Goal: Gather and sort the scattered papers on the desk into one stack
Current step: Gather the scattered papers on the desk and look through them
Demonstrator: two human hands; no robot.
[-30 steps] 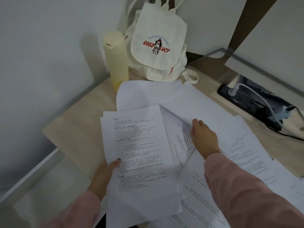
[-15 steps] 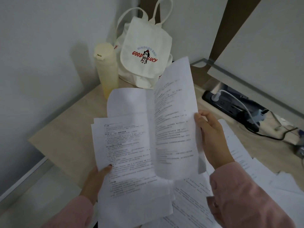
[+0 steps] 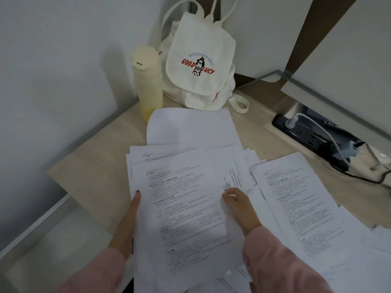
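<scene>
On the desk (image 3: 88, 166), loose papers (image 3: 296, 197) spread from 3 to 5 o'clock, and a blank sheet (image 3: 190, 127) lies at 12. The stack (image 3: 139, 154) sits at centre. The top sheet (image 3: 186, 204), raised upright a moment ago, now lies flat on it: one more page gathered, many left. The left hand (image 3: 127, 220) grips the stack's left edge, thumb on top, fingers hidden beneath. The right hand (image 3: 239, 206) pinches the top sheet's right edge. The print is too blurred to read.
</scene>
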